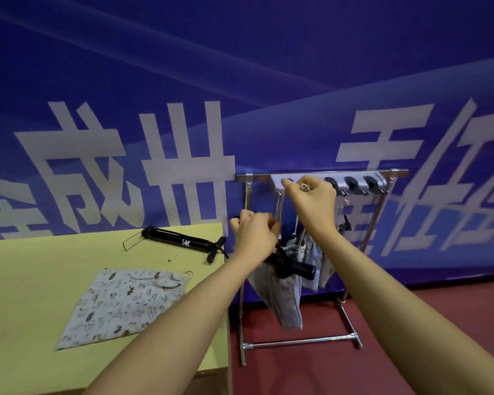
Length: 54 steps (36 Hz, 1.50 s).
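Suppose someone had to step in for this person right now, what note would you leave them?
Left hand grips the neck of the grey bag, a black pump poking out.
Right hand pinches its cord up at the rack hooks.
Done: pump bagged.
Left: loop the cord on a hook, then likely the second pump and flat bag on the table.

- The drawstring bag is pale cloth with a small dark print. It hangs limp and slanted well below the hook rail, its lower corner pointing down and its mouth bunched in the left hand.
- A black cylinder sticks out at the bag's top, lying nearly level under the rail.
- The bag's pale cord runs up to the rail, where the right hand pinches its loop.
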Tool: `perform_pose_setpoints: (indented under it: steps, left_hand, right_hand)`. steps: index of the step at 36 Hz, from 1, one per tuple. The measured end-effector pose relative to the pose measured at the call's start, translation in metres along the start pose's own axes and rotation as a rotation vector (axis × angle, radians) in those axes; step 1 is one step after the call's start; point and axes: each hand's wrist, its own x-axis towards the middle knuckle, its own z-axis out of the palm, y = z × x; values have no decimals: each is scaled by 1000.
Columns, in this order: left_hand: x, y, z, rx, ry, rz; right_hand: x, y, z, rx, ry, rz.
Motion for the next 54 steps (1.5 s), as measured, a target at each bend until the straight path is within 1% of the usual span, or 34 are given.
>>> perform_pose_setpoints:
  steps: [4,7,15,20,24,28,33,37,39,43,45,51,54]
  left_hand:
    - [-1,20,16,-9,-18,-8]
    - [4,40,34,-8,-53,19]
    - [29,97,98,-8,-83,33]
    - [36,135,146,-103,-86,-61]
    - [48,161,181,-214,-145,-87]
    - [63,183,207,-348,-182,-132]
    - [91,206,236,-393,-212,-162]
    - [112,214,253,-398,-213,-203]
    - [129,218,261,-420,-194,-227]
    - [163,218,275,-388,-213,-220]
    - [181,213,286,-371,-210,-220]
    - [234,188,316,-369,-197,-305]
    - [258,182,325,-347,-203,-316]
  right_hand:
    - [-2,32,-19,-60,-7,19]
    - [1,55,-39,-102,-28,30]
    - [28,132,-111,-182,-186,104]
    - [50,177,-151,-225,-302,165]
    - [70,212,-172,-268,-376,180]
    - [93,237,-190,-301,-409,186]
    - [123,264,-212,-415,-418,194]
    - [145,280,-216,-427,-504,197]
    - [161,292,-215,-395,-535,214]
    - [187,311,-204,-202,-514,281]
    - [198,322,-195,-162,-508,288]
    - [228,353,-169,-165,-546,250]
    - [244,367,-158,-166,-488,212]
